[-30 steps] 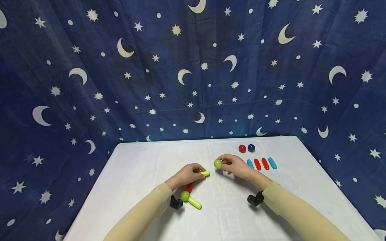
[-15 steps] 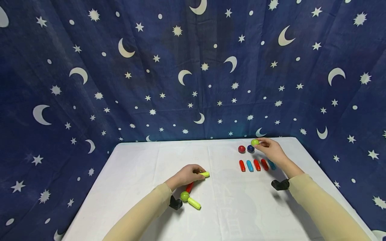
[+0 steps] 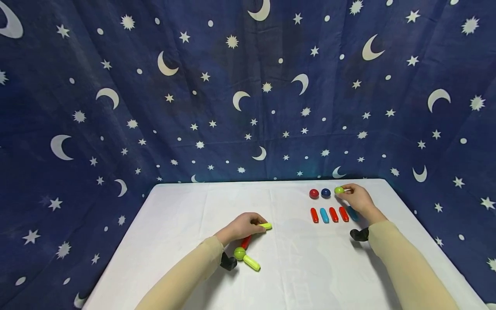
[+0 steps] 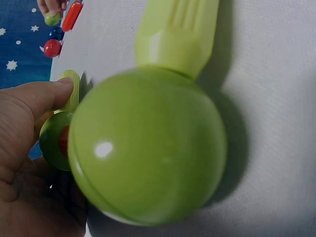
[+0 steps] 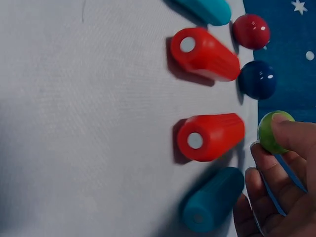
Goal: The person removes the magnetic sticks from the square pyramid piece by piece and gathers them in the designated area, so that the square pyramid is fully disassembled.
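Observation:
At the back right, my right hand point(image 3: 358, 199) pinches a green ball point(image 5: 268, 137) between thumb and fingers, beside a dark blue ball point(image 3: 326, 193) and a red ball point(image 3: 314, 193). My left hand point(image 3: 242, 225) holds a yellow-green rod point(image 3: 266, 226) at mid-table, thumb on it; in the left wrist view a second green ball point(image 4: 52, 140) joins it to a red part, partly hidden by the hand. That red rod point(image 3: 246, 242) runs down to another green ball point(image 3: 240, 253), from which a second yellow-green rod point(image 3: 252, 263) sticks out.
A row of separate rods lies in front of the loose balls: red rods point(image 3: 333, 215) and blue rods point(image 3: 324, 215), with pale discs on ends seen in the right wrist view. The white-covered table point(image 3: 186, 215) meets a starry blue curtain point(image 3: 217, 129) behind.
My right hand has carried the green ball from mid-table to the back right, past the blue ball, and lowered it there. The left hand stays on the joined rods.

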`<state>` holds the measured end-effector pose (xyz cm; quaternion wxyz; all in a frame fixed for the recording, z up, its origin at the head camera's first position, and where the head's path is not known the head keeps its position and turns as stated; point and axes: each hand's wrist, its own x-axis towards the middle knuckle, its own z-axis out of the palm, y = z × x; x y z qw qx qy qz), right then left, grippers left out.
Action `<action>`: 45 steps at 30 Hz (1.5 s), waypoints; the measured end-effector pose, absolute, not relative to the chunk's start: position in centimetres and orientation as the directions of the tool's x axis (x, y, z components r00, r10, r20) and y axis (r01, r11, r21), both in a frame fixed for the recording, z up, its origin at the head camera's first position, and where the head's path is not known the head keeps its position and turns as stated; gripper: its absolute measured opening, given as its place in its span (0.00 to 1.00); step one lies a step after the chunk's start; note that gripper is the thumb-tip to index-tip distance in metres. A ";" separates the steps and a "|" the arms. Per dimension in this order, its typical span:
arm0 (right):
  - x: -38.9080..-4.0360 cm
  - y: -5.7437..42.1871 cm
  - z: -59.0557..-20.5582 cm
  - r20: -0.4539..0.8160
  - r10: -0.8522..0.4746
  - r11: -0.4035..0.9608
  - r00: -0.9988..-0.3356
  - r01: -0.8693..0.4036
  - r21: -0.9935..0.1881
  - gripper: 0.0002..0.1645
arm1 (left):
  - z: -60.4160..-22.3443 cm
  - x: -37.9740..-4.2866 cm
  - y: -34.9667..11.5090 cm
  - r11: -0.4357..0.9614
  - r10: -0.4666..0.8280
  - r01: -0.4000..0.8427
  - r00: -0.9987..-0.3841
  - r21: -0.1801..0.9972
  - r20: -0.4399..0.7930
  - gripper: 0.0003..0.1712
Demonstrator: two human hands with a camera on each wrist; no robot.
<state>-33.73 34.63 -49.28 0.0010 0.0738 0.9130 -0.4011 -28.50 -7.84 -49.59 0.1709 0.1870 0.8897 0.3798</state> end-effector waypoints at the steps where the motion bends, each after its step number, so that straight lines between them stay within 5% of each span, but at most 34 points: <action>1: -33.7 34.6 -49.4 -0.065 0.137 0.673 -0.988 0.141 -0.726 0.33 | -49.6 -28.5 -7.8 0.642 0.461 0.200 -0.872 0.740 -0.164 0.12; 45: -34.5 34.1 -49.9 -0.147 0.195 0.684 -0.970 0.242 -0.688 0.40 | -49.8 -28.4 -7.8 0.644 0.452 0.197 -0.878 0.740 -0.159 0.11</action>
